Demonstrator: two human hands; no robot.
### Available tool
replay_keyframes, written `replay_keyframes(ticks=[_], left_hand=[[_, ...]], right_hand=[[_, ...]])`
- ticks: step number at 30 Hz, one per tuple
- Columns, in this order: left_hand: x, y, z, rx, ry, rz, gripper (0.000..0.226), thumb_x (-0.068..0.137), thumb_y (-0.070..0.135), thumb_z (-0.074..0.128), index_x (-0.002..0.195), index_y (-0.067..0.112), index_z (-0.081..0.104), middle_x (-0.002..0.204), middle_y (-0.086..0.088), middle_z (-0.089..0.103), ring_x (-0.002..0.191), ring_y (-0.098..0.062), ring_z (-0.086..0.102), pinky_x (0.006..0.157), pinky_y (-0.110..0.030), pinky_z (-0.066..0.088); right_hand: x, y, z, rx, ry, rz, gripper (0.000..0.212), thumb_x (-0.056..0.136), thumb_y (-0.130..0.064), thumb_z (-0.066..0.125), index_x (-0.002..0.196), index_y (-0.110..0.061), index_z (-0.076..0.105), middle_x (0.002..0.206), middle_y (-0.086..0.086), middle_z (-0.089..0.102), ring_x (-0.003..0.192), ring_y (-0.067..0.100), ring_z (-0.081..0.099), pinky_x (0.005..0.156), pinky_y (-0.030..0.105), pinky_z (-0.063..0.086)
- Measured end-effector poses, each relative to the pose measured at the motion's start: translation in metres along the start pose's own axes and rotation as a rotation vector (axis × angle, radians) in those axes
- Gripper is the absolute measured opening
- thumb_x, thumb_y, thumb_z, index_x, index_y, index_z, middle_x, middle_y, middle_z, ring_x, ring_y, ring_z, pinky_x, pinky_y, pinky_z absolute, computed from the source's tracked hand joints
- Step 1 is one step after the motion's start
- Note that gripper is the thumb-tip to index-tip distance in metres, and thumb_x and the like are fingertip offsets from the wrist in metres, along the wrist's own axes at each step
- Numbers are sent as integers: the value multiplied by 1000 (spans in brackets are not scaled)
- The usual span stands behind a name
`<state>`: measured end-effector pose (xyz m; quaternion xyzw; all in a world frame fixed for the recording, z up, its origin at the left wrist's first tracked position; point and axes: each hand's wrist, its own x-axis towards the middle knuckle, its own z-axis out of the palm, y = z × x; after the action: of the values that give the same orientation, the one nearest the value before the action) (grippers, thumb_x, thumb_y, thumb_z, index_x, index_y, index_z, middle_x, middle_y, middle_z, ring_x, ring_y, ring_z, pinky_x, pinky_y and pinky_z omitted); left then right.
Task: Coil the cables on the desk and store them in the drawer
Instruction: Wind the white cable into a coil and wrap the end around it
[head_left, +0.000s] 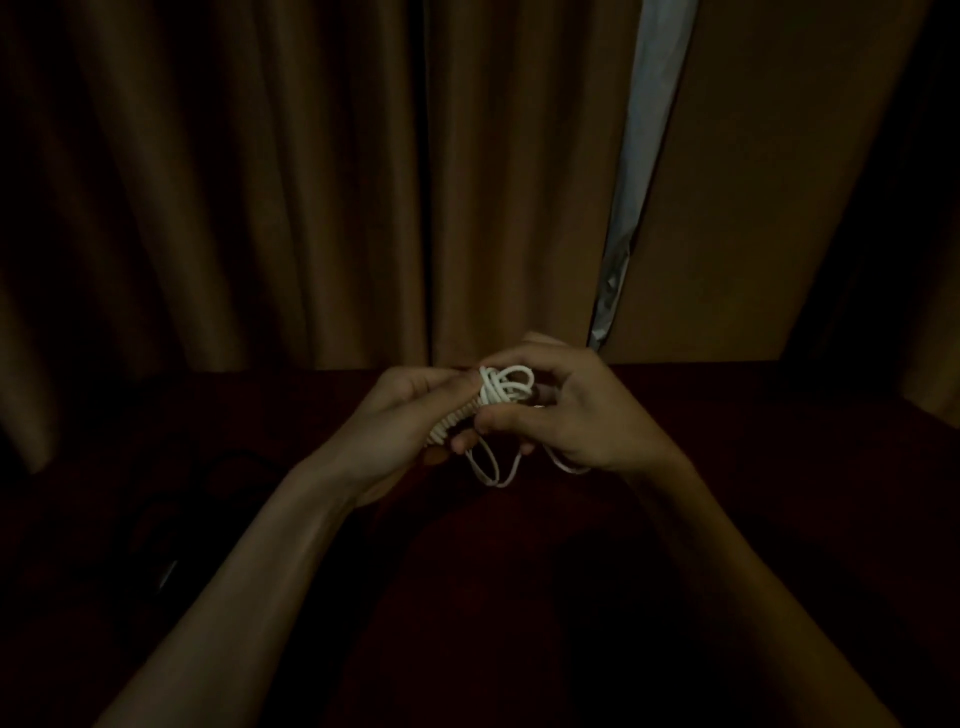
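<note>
A white cable (501, 395) is bunched into small loops between my two hands, held above the dark desk (727, 467). My left hand (400, 426) grips the wound part of the bundle, its fingers curled round it. My right hand (576, 415) pinches the loops from the right with thumb and fingers. Two loose loops of the cable hang below the hands. No drawer shows in this dim view.
Brown curtains (260, 208) hang right behind the desk, with a pale gap (644, 156) between two panels. A dark cable or similar object (208, 499) lies on the desk at the left, hard to make out.
</note>
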<state>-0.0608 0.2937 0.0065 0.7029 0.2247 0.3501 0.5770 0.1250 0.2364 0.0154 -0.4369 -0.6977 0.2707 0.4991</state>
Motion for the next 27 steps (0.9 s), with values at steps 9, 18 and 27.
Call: replay_keyframes(ticks=[9, 18, 27], left_hand=[[3, -8, -3, 547, 203, 354, 49, 85, 12, 74, 133, 15, 63, 113, 9, 70, 97, -2, 69, 78, -17, 53], [1, -11, -5, 981, 304, 710, 28, 97, 32, 66, 119, 16, 72, 94, 5, 69, 79, -11, 65, 63, -35, 52], [0, -5, 1, 771, 384, 667, 18, 87, 16, 79, 105, 13, 78, 89, 17, 67, 79, 3, 65, 70, -12, 45]], right_hand=[[4, 11, 5, 30, 130, 116, 29, 94, -36, 68, 86, -10, 61, 53, 1, 55, 45, 12, 53, 46, 29, 43], [10, 12, 25, 295, 112, 204, 45, 88, -51, 59, 89, -6, 60, 65, 2, 47, 44, 10, 37, 36, 21, 28], [4, 9, 4, 481, -245, 292, 29, 105, -38, 46, 115, -16, 63, 92, 10, 46, 57, 4, 35, 51, 20, 21]])
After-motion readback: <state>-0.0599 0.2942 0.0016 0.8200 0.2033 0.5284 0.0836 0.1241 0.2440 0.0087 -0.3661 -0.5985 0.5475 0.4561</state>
